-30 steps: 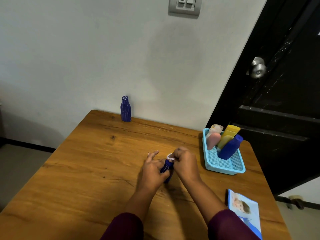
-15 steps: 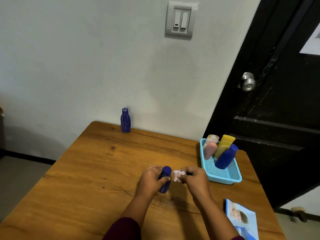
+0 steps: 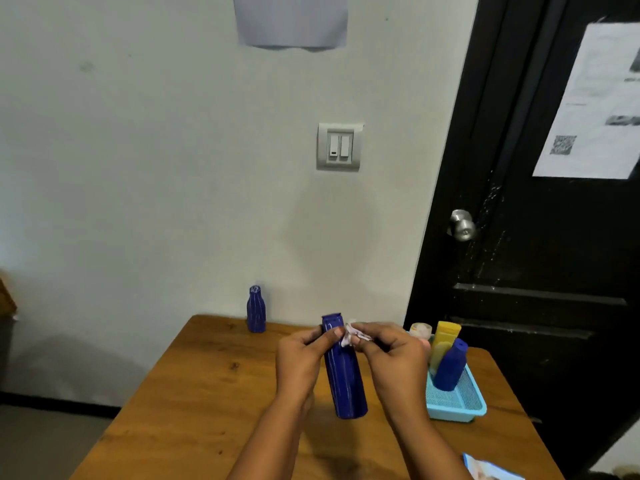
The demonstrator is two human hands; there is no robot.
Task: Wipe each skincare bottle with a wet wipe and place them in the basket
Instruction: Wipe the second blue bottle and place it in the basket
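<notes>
My left hand [image 3: 300,361] grips a tall dark blue bottle [image 3: 344,374] near its top and holds it upright above the wooden table [image 3: 194,393]. Beside the bottle's neck, my right hand [image 3: 394,358] pinches a small crumpled wet wipe [image 3: 348,336] against it. A light blue basket [image 3: 460,403] at the table's right holds a yellow tube [image 3: 445,341], a blue bottle [image 3: 450,365] and a pale bottle [image 3: 420,330] partly hidden behind my right hand. Another blue bottle [image 3: 256,309] stands at the table's far edge by the wall.
A wipes packet [image 3: 491,471] lies at the near right corner of the table. A black door [image 3: 554,237] with a metal knob [image 3: 462,225] stands right of the table. A light switch [image 3: 338,147] is on the wall.
Both hands have lifted the blue bottle up off the table and raised it upright. The view has tilted upward, showing more wall and door.
</notes>
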